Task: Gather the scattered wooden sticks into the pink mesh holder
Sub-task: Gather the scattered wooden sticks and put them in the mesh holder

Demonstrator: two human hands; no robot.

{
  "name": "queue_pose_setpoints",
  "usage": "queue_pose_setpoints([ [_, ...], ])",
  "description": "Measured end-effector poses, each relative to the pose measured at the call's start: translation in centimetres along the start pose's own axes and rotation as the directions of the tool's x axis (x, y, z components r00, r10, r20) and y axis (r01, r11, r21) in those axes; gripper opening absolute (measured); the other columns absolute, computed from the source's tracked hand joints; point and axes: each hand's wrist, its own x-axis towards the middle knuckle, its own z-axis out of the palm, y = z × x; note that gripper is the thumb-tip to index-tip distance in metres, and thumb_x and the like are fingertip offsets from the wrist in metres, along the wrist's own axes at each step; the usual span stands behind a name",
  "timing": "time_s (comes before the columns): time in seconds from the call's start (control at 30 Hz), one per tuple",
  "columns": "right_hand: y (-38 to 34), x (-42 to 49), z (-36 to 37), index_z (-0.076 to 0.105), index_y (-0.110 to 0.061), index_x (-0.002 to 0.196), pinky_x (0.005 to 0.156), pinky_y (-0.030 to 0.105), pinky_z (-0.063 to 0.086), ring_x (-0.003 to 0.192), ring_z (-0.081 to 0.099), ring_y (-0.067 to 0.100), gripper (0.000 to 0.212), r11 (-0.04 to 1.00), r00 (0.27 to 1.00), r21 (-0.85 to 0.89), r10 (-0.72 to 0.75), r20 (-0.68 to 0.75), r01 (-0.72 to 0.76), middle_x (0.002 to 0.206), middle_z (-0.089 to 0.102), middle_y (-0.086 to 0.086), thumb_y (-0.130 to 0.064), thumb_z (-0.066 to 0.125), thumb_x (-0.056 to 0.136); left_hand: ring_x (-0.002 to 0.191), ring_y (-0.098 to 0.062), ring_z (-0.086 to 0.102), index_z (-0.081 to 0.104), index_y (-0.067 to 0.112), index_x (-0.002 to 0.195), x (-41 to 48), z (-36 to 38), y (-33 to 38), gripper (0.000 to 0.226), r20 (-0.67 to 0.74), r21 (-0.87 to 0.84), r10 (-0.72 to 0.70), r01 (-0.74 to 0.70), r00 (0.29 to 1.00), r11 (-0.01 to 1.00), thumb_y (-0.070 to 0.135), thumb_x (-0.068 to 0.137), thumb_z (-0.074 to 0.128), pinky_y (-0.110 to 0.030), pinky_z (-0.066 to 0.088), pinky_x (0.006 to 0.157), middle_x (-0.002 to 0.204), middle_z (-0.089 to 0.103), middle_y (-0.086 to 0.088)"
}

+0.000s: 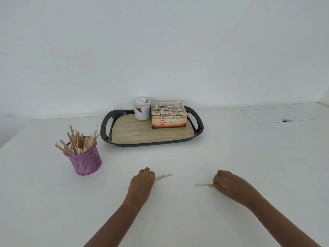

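Nearest us, two bare forearms reach in from the bottom edge over a plain white table, the hands well apart.

The left hand sits just left of centre, knuckles up, with its fingers curled around a few pale wooden sticks. The stick ends poke out to the right of the fist, lying nearly flat. We cannot tell exactly how many it holds.

The right hand is right of centre, its fingertips pinching one end of a single wooden stick. The rest of that stick points left, level with the tabletop.

Farther away and to the left stands a pink wire-mesh holder, round and upright, apart from both hands. A bundle of wooden sticks fills it and fans out above the rim, some leaning left.

Beyond the hands, at centre, lies a black oval tray with a cut-out handle at each end and a wood-grain floor. At its far side stand a white round jar with a printed label and, touching it on the right, an open cardboard box marked "Ginger Tea", packed with upright sachets.

At far right, a rectangular panel is outlined in the tabletop. A white wall rises behind everything.
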Motion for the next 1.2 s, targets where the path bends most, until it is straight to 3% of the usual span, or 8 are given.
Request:
queue_pose_setpoints([
  [0.13,-0.9,0.5,0.1,0.055,-0.005,0.101,0.08,0.03,0.047,0.094,0.054,0.02,0.026,0.997,1.0,-0.07,0.015,-0.016,-0.016,0.102,0.057,0.008,-0.017,0.033,0.096,0.105,-0.02,0.054,0.048,0.007,0.11,0.0,-0.3,0.6,0.032,0.034,0.025,0.001,-0.002,0.999,1.0,-0.013,0.085,0.043,-0.029,0.049,0.08,0.117,0.052,-0.009],
  [0.23,-1.5,0.9,0.1,0.049,-0.012,0.098,0.081,0.028,0.045,0.096,0.052,0.017,0.024,0.994,0.998,-0.091,0.062,-0.012,-0.063,0.092,0.047,0.001,-0.018,0.027,0.097,0.107,-0.021,0.053,0.048,0.006,0.112,0.0,-0.4,0.9,0.038,0.039,0.029,0.004,-0.005,0.999,1.0,-0.017,0.083,0.042,-0.03,0.05,0.082,0.118,0.052,-0.01],
  [0.4,-2.4,1.8,0.0,0.048,-0.017,0.087,0.074,0.022,0.041,0.081,0.047,0.013,0.007,0.983,0.988,0.104,0.155,-0.026,-0.151,0.086,0.047,-0.002,-0.016,0.042,0.091,0.106,-0.02,0.054,0.05,0.008,0.11,0.1,-0.7,1.1,0.035,0.032,-0.024,-0.045,0.046,0.998,0.999,-0.015,0.085,0.042,-0.028,0.049,0.083,0.117,0.053,-0.009],
  [0.57,-4.0,2.9,-0.2,0.054,-0.014,0.081,0.068,0.022,0.041,0.074,0.051,0.015,0.006,0.935,0.977,0.305,0.206,-0.048,-0.182,0.082,0.054,0.001,-0.013,0.051,0.086,0.106,-0.02,0.054,0.051,0.008,0.108,0.2,-1.1,1.0,0.029,0.035,-0.062,-0.086,0.088,0.996,0.994,-0.01,0.088,0.039,-0.029,0.046,0.082,0.117,0.053,-0.007],
  [0.73,-5.7,4.2,0.0,0.049,-0.02,0.076,0.067,0.022,0.041,0.072,0.051,0.013,0.011,0.919,0.981,0.353,0.194,-0.026,-0.173,0.081,0.053,-0.002,-0.013,0.051,0.085,0.107,-0.023,0.055,0.051,0.011,0.103,0.7,-1.8,1.3,0.029,0.066,-0.078,-0.102,0.107,0.993,0.991,-0.01,0.087,0.041,-0.031,0.046,0.083,0.117,0.054,-0.009],
  [1.03,-7.9,6.1,0.6,0.06,-0.01,0.085,0.073,0.026,0.047,0.076,0.059,0.016,0.009,0.867,0.973,0.46,0.228,-0.025,-0.191,0.083,0.066,0.002,-0.012,0.052,0.084,0.112,-0.023,0.054,0.049,0.001,0.113,1.2,-1.9,2.0,0.035,0.131,-0.052,-0.124,0.132,0.984,0.99,-0.015,0.082,0.05,-0.032,0.048,0.09,0.122,0.051,-0.014],
  [1.2,-8.1,6.6,0.9,0.062,-0.009,0.09,0.074,0.029,0.048,0.072,0.056,0.014,0.011,0.831,0.971,0.524,0.237,-0.031,-0.186,0.078,0.062,-0.003,-0.007,0.052,0.085,0.113,-0.023,0.053,0.047,0.003,0.115,0.9,-1.9,1.4,0.036,0.115,-0.103,-0.105,0.117,0.988,0.988,-0.013,0.083,0.048,-0.033,0.045,0.092,0.122,0.052,-0.013],
])
